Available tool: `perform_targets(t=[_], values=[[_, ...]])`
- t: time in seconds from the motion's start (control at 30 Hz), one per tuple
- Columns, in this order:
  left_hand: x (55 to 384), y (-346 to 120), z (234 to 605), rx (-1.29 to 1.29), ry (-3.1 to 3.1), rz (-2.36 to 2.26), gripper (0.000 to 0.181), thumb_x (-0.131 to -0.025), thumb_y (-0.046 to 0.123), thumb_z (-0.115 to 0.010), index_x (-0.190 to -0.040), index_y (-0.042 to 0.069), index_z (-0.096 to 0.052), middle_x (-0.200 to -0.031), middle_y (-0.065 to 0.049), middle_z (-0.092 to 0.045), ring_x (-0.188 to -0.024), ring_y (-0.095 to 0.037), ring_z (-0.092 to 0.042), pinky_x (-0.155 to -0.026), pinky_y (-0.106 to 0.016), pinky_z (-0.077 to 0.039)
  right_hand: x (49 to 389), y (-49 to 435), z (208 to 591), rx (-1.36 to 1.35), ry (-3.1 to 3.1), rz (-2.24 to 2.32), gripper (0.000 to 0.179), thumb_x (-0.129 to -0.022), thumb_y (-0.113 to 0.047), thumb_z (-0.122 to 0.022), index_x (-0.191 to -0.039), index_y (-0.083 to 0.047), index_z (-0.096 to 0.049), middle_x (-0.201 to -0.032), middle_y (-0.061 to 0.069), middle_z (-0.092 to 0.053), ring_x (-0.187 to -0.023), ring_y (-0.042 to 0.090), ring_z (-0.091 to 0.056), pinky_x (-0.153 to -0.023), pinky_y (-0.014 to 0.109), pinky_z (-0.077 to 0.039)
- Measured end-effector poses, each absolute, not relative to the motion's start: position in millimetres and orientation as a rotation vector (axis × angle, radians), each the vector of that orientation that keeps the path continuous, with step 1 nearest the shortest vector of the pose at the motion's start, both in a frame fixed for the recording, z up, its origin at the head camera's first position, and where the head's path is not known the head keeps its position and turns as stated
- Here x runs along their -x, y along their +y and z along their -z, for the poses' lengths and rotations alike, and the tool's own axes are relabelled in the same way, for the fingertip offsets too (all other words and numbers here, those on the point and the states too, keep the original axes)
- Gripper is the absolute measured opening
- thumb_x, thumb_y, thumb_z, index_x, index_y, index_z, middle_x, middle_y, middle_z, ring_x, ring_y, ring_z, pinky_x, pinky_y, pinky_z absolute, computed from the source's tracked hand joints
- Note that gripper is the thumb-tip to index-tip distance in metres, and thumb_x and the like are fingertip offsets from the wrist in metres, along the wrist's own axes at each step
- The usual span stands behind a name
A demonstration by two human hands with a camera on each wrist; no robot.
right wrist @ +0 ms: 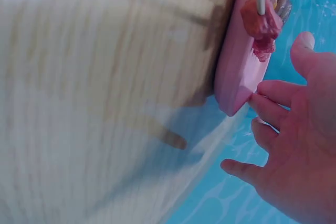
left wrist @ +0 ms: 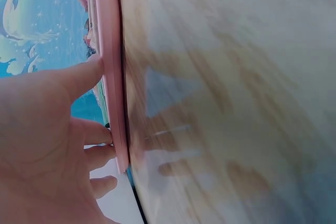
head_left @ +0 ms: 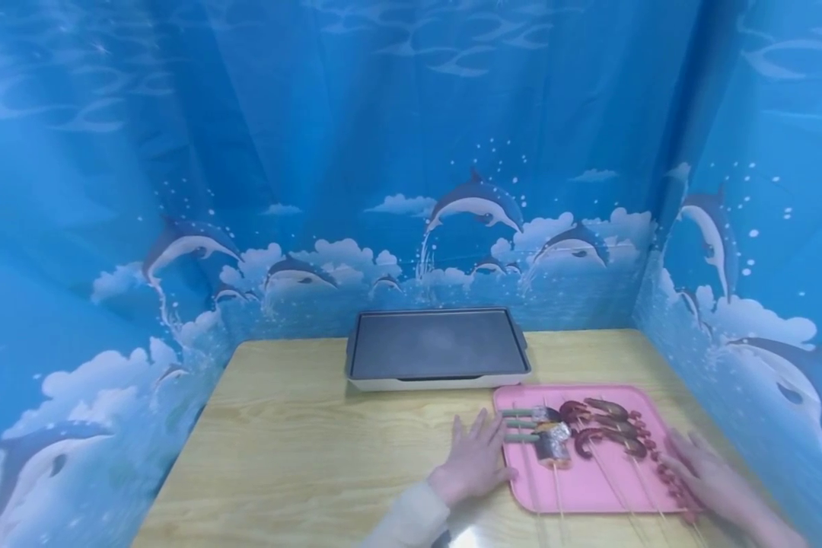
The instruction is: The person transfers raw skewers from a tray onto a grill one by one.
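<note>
A pink tray (head_left: 575,498) lies at the front right of the table, loaded with skewers. On it are several brown shrimp (head_left: 610,426), silver-skinned chunks (head_left: 553,445) on sticks, green stalk-like pieces (head_left: 520,425) at the left and small red meat pieces (head_left: 667,476) along the right. My left hand (head_left: 476,460) is at the tray's left side with fingers spread. In the left wrist view its thumb (left wrist: 86,77) touches the tray's rim. On the opposite side, my right hand (head_left: 712,472) has its fingers extended, fingertips (right wrist: 257,98) at the tray's edge.
Behind the tray, at the back of the wooden table (head_left: 281,449), stands a griddle (head_left: 438,342) with a dark flat plate and pale base. Blue dolphin-print curtains (head_left: 383,152) enclose the table at the back and sides. Skewer sticks (head_left: 613,479) stick out over the tray's front rim.
</note>
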State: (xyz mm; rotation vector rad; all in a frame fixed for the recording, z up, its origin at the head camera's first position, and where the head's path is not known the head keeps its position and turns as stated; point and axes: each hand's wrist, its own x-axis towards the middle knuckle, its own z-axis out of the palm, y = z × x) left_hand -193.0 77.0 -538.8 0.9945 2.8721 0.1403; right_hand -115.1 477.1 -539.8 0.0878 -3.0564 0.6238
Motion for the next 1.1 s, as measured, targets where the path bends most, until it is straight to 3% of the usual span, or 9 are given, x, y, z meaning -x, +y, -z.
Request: perform_targets(t=[0.27,0.47,0.77,1.1], values=[[196,61,541,-0.964,2.835,-0.212,0.078,-0.099,0.062,-0.048,-0.160,0.017,-0.031,-0.169,0.000,-0.020,-0.156,-0.027,-0.016,-0.121,-0.064,-0.018,117,462,538,-0.128,-3.064,-0.539,0.063,-0.107,-0.034,-0.049,-0.145,0.016,-0.037,-0.141,0.054,-0.024,-0.119,0.074,-0.035,-0.091,0.084,-0.031],[192,43,533,-0.958,2.830,-0.248,0.077,-0.099,0.058,-0.053,-0.159,0.014,-0.033,-0.168,-0.003,-0.022,-0.155,-0.030,-0.017,-0.121,-0.065,-0.018,116,448,540,-0.123,-3.068,-0.600,0.064,-0.107,-0.035,-0.050,-0.147,0.013,-0.037,-0.144,0.051,-0.025,-0.121,0.072,-0.036,-0.093,0.082,-0.032],[192,23,531,-0.924,2.794,-0.337,0.076,-0.100,0.052,-0.054,-0.159,0.011,-0.031,-0.168,-0.004,-0.021,-0.155,-0.033,-0.015,-0.120,-0.068,-0.014,116,429,543,-0.157,-3.057,-0.582,0.065,-0.107,-0.037,-0.051,-0.150,0.009,-0.035,-0.147,0.047,-0.028,-0.121,0.070,-0.038,-0.093,0.083,-0.029],[192,-1,529,-0.855,2.751,-0.435,0.077,-0.099,0.050,-0.056,-0.159,0.011,-0.030,-0.169,-0.003,-0.019,-0.156,-0.033,-0.011,-0.121,-0.068,-0.009,115,416,541,-0.192,-3.093,-0.686,0.062,-0.108,-0.040,-0.044,-0.154,0.001,-0.034,-0.153,0.039,-0.027,-0.134,0.064,-0.031,-0.097,0.085,-0.019]])
